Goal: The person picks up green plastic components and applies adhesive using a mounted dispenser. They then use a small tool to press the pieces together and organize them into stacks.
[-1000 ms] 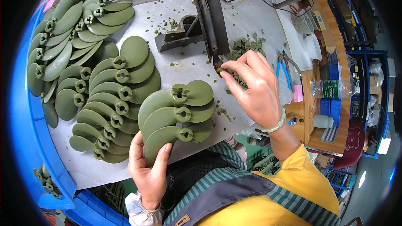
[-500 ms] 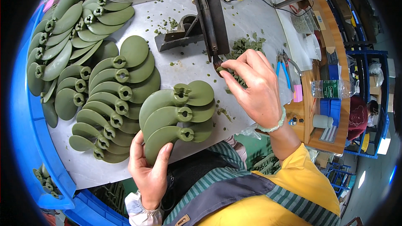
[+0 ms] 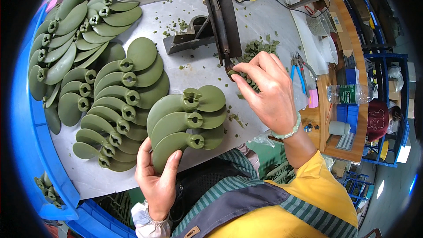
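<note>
My left hand (image 3: 157,177) grips the near blade of a green plastic propeller (image 3: 178,144), thumb on top and fingers beneath. Two more propellers lie overlapped just beyond it, their notched hubs in a row. My right hand (image 3: 266,89) is closed in a pinch, with what looks like a small green plastic scrap (image 3: 232,73) at its fingertips. Those fingertips are right beside the lower tip of a dark metal rod-shaped tool (image 3: 219,26) with a blue top, fixed by a black metal plate and bracket. Whether they touch the tip, I cannot tell.
Rows of green propellers (image 3: 116,92) cover the table's left side, against a blue rim (image 3: 33,119). Green scraps (image 3: 260,48) are heaped behind my right hand. Blue-handled pliers (image 3: 299,75) lie to the right. A wooden shelf holds a plastic bottle (image 3: 348,94).
</note>
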### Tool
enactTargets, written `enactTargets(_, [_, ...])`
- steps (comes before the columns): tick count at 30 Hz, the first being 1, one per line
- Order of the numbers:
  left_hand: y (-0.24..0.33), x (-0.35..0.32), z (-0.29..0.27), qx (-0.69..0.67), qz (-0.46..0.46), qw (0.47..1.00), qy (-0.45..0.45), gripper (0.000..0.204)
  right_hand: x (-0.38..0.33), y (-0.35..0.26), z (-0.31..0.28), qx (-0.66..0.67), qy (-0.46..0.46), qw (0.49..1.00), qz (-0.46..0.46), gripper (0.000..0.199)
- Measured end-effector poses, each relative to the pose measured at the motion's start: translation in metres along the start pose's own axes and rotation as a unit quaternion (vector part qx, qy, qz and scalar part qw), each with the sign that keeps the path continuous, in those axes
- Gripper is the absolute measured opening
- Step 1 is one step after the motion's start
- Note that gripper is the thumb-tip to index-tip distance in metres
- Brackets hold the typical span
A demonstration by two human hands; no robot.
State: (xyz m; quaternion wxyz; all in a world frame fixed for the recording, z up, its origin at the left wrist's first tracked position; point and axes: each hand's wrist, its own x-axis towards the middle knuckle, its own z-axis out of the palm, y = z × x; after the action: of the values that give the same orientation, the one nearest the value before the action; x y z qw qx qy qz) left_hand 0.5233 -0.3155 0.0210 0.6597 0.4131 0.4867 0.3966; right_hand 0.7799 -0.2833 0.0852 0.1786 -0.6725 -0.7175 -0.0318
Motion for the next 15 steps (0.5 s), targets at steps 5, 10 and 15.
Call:
enactTargets(5, [0.001,-0.001,-0.001,0.001,-0.001,1.000,-0.004,0.053,0.000,-0.001,-0.001,0.008,-0.011,1.000,-0.002,0.014])
enactTargets(10, [0.000,-0.001,-0.001,0.005,0.000,1.000,-0.005,0.052,-0.002,-0.014,-0.007,0.114,-0.033,0.992,0.032,0.014])
enactTargets(15, [0.002,-0.001,0.000,-0.002,0.002,1.000,-0.012,0.051,0.001,-0.040,-0.017,0.179,-0.068,0.981,0.013,0.015])
